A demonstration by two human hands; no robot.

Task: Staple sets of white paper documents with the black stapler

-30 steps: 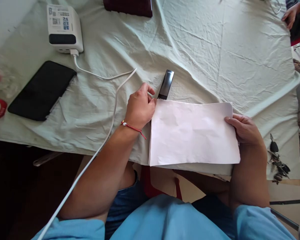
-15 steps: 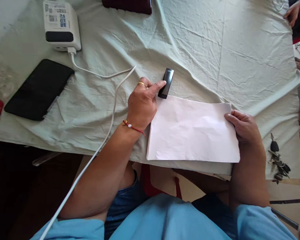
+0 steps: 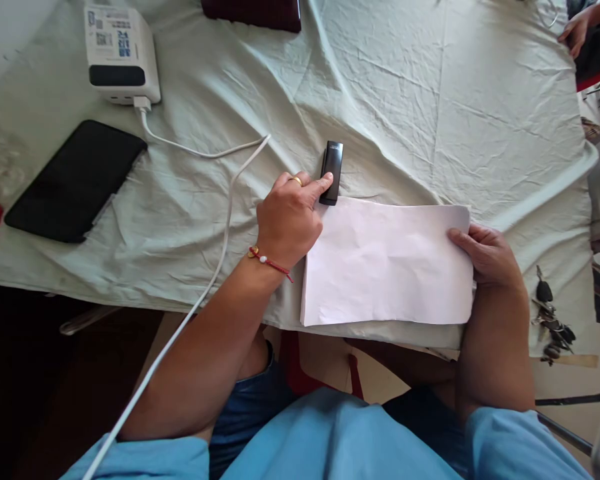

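Note:
A white sheet of paper (image 3: pixel 387 263) lies flat on the pale green tablecloth (image 3: pixel 430 113) near the table's front edge. My right hand (image 3: pixel 485 257) rests on the paper's right edge, fingers pressing it down. My left hand (image 3: pixel 290 217) sits at the paper's upper left corner, fingers mostly curled, with the index finger stretched out and touching a small black rectangular device (image 3: pixel 331 172) that lies just beyond the paper. The left wrist wears a red string bracelet.
A black phone (image 3: pixel 75 180) lies at the left. A white box-shaped device (image 3: pixel 120 53) at the back left has a white cable (image 3: pixel 220 200) running toward me. A dark case (image 3: pixel 253 12) sits at the far edge; keys (image 3: pixel 550 320) at right. Another person's hand (image 3: pixel 575 30) shows top right.
My left index finger has extended from a curled fist to touch the black device, which has turned from slanted to nearly upright. The paper and right hand barely moved.

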